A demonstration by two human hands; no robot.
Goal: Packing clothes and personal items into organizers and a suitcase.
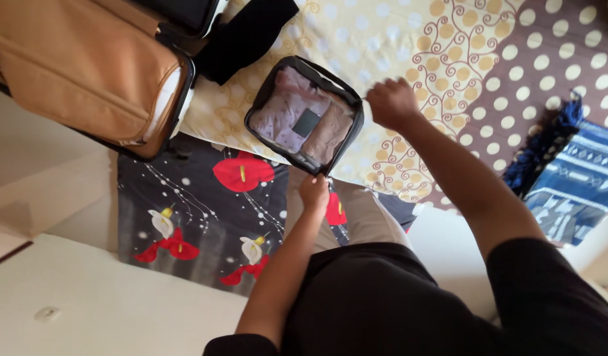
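A black packing cube (305, 117) with a clear mesh top lies on the patterned bedspread (409, 46). Folded pale pink and beige clothes show through its top. My left hand (314, 192) grips the cube's near corner. My right hand (391, 102) is closed at the cube's far right edge, pinching something small there, probably the zipper pull.
A tan suitcase (86, 66) with a black rim lies open at the upper left, with a black cloth (246, 36) beside it. A dark sheet with red and white flowers (205, 211) hangs over the bed's side. A blue patterned cloth (574, 178) lies at the right.
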